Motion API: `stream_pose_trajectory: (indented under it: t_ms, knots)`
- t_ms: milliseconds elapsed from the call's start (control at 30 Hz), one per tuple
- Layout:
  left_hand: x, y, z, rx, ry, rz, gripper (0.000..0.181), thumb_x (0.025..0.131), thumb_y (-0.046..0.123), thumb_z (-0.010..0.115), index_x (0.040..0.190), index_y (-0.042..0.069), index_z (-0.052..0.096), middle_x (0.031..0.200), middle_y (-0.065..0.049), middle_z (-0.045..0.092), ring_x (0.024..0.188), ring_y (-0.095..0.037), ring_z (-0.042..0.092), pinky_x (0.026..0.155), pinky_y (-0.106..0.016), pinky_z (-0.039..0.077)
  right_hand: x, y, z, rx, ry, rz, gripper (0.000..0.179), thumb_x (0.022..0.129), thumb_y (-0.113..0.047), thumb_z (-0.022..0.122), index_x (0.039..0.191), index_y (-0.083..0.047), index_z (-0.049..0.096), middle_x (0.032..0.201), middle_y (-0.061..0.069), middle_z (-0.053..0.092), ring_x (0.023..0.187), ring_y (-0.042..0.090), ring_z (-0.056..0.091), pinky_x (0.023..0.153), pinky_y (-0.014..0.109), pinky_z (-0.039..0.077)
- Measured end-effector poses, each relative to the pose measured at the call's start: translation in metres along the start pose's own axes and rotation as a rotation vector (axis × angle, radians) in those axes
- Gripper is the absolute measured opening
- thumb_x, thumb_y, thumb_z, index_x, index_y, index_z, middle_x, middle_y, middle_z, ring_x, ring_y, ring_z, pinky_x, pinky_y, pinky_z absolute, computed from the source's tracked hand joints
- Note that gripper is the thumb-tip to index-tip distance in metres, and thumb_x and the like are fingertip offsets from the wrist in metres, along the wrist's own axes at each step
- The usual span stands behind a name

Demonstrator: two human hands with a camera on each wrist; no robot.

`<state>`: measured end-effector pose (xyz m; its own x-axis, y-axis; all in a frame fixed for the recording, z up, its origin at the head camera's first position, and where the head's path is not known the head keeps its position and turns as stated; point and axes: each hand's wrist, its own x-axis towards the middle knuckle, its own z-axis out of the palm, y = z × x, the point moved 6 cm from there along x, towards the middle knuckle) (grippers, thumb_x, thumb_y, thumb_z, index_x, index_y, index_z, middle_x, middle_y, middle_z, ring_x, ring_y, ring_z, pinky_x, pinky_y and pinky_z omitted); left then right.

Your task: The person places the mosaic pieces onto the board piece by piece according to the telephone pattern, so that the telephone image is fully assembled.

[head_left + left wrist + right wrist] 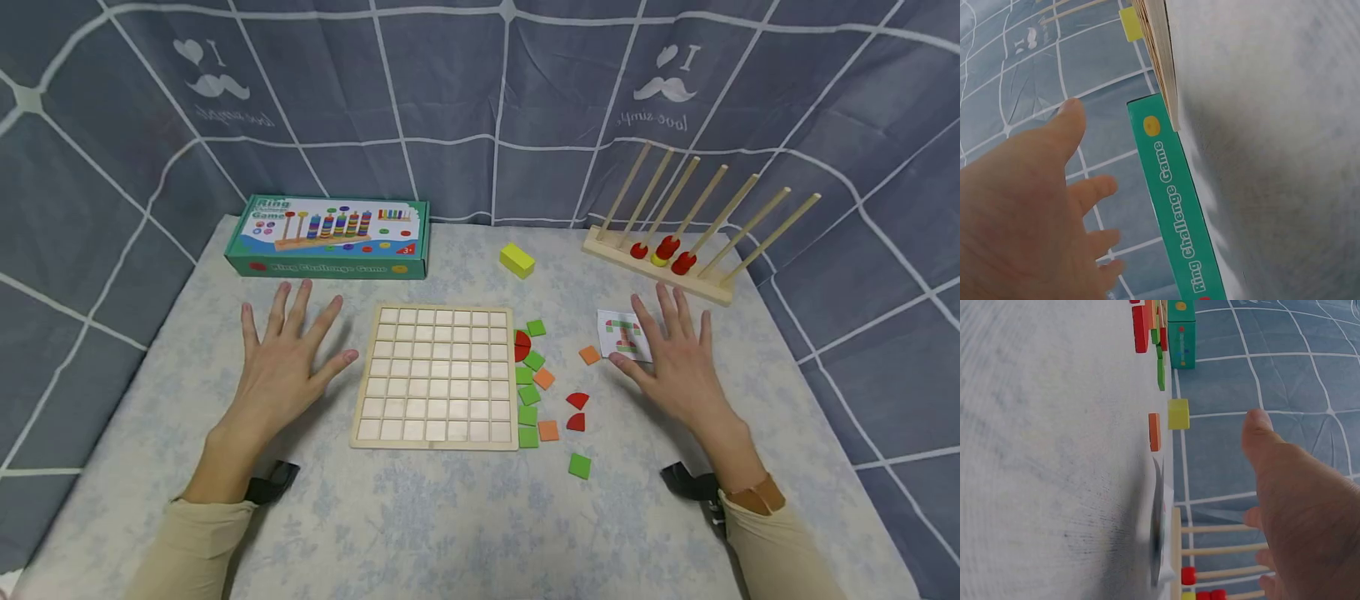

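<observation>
My left hand is spread over the table left of a wooden grid board, fingers straight and holding nothing. The board's square cells have no pieces in them. On the right, my right hand hovers with fingers extended beside a pattern card, its thumb overlapping the card's lower edge in the head view. Between board and right hand lie several green squares, orange squares and red quarter-circle pieces. Two red quarters sit together against the board's right edge.
A green Ring Challenge Game box lies at the back left. A yellow block sits at the back middle. At the back right stands a wooden peg rack with tall rods and a few red and yellow rings. A grid-patterned curtain hangs behind.
</observation>
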<state>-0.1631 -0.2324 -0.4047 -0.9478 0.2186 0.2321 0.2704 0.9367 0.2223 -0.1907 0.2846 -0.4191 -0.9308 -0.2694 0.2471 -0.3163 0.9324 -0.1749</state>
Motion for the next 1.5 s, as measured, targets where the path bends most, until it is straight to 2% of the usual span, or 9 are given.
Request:
stream_pose_trajectory:
  t_ms: [300,467,667,800,933,1100,1233,1333,1500]
  knots:
    - [-0.001,0.004,0.0,-0.004,-0.004,0.012,0.086,0.099,0.063,0.063,0.168,0.022,0.032,0.178,-0.017,0.006,0.165,-0.041,-0.003,0.121,-0.078,-0.01,-0.001,0.0,-0.005,0.039,0.03,0.013,0.09,0.098,-0.055,0.066,0.169,-0.016,0.026,0.176,0.02,0.013,0.164,0.042,0.005,0.124,0.077,-0.001]
    - [-0.003,0.007,0.003,-0.018,-0.03,0.026,0.088,0.098,0.063,0.063,0.169,0.021,0.03,0.177,-0.017,0.012,0.164,-0.043,0.001,0.12,-0.081,-0.005,-0.001,-0.003,-0.005,0.078,0.052,0.008,0.087,0.098,-0.053,0.068,0.167,-0.014,0.032,0.176,0.02,0.016,0.164,0.042,0.006,0.123,0.078,0.003]
    - [-0.002,0.012,0.013,-0.074,-0.092,0.042,0.09,0.098,0.06,0.067,0.169,0.021,0.028,0.177,-0.016,0.016,0.162,-0.047,0.008,0.119,-0.082,0.0,-0.001,-0.011,0.001,0.133,0.02,-0.008,0.08,0.098,-0.046,0.071,0.163,-0.01,0.04,0.174,0.022,0.019,0.164,0.042,0.007,0.123,0.078,0.007]
    - [0.0,0.013,0.018,-0.165,-0.152,0.028,0.091,0.1,0.058,0.065,0.171,0.022,0.02,0.178,-0.013,0.014,0.163,-0.045,0.006,0.121,-0.079,0.002,0.005,-0.021,0.004,0.205,-0.02,-0.03,0.077,0.098,-0.037,0.074,0.161,-0.007,0.043,0.173,0.023,0.024,0.163,0.044,0.011,0.123,0.077,0.011]
    - [0.002,0.015,0.021,-0.236,-0.22,0.026,0.093,0.101,0.056,0.065,0.172,0.022,0.016,0.178,-0.012,0.012,0.164,-0.043,0.004,0.122,-0.077,0.0,0.012,-0.038,0.007,0.266,-0.074,-0.054,0.073,0.098,-0.029,0.076,0.159,-0.004,0.045,0.17,0.025,0.029,0.16,0.047,0.018,0.122,0.075,0.018]
    - [0.0,0.024,0.025,-0.335,-0.313,0.062,0.096,0.099,0.052,0.07,0.171,0.014,0.018,0.178,-0.013,0.013,0.164,-0.044,0.003,0.125,-0.074,0.0,0.026,-0.064,0.013,0.326,-0.109,-0.051,0.064,0.099,-0.029,0.075,0.153,-0.004,0.053,0.166,0.022,0.037,0.156,0.042,0.03,0.121,0.067,0.031]
    - [-0.005,0.032,0.027,-0.352,-0.355,0.098,0.097,0.097,0.05,0.074,0.169,0.01,0.023,0.177,-0.016,0.015,0.163,-0.047,0.004,0.124,-0.074,0.001,0.041,-0.09,0.018,0.391,-0.118,-0.069,0.053,0.099,-0.026,0.075,0.145,-0.004,0.062,0.153,0.019,0.052,0.146,0.038,0.043,0.116,0.06,0.041]
    - [-0.007,0.034,0.028,-0.333,-0.364,0.104,0.097,0.096,0.049,0.075,0.168,0.007,0.026,0.176,-0.019,0.016,0.162,-0.05,0.006,0.123,-0.076,0.002,0.051,-0.109,0.02,0.437,-0.121,-0.104,0.043,0.098,-0.021,0.076,0.136,-0.003,0.069,0.135,0.017,0.062,0.125,0.036,0.056,0.101,0.053,0.051]
    - [-0.009,0.033,0.03,-0.308,-0.387,0.093,0.097,0.097,0.052,0.073,0.168,0.005,0.025,0.176,-0.02,0.016,0.161,-0.05,0.007,0.123,-0.076,0.003,0.064,-0.129,0.025,0.474,-0.139,-0.134,0.036,0.095,-0.016,0.08,0.127,-0.001,0.073,0.116,0.015,0.069,0.097,0.031,0.064,0.081,0.042,0.054]
